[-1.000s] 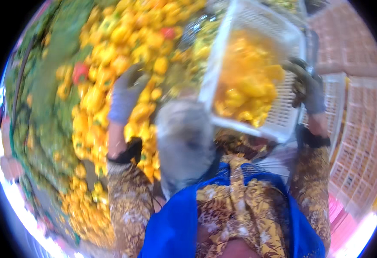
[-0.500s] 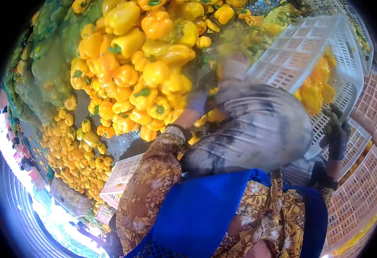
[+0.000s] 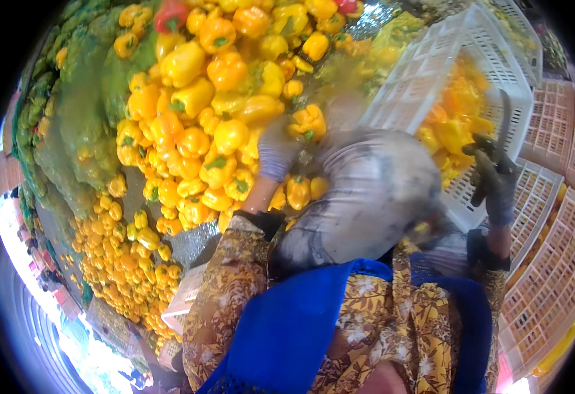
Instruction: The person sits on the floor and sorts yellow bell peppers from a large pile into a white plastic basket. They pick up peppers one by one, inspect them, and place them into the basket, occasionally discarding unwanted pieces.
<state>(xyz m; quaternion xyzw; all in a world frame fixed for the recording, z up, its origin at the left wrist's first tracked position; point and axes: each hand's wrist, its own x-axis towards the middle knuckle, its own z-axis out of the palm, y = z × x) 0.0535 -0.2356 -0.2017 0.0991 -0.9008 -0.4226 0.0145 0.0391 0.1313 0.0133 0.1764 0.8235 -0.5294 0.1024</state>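
Observation:
A yellow bell pepper (image 3: 310, 121) with its green stem end down is at the fingertips of my left hand (image 3: 277, 155), which wears a pale glove and is closed on it. Beside that hand rises a big heap of yellow bell peppers (image 3: 193, 143). My right hand (image 3: 495, 174), in a dark-palmed glove, is closed round a knife whose thin grey blade (image 3: 505, 115) points up. The knife's handle is hidden in the fingers. Next to it a white plastic crate (image 3: 411, 77) lies tilted, with yellow peppers (image 3: 457, 121) inside.
My bent knee in stained grey trousers (image 3: 373, 190) lies between the hands. Pinkish crates (image 3: 550, 279) stand at the right. Green net sacks (image 3: 90, 131) line the left, and smaller-looking peppers (image 3: 127, 262) spread behind a pale crate (image 3: 186, 295). A red pepper (image 3: 171, 16) lies on top.
My left hand has come up from low beside the knee, bringing a yellow pepper into sight. The right hand has risen toward the crate's opening, and the blade now shows. The whole view has shifted slightly.

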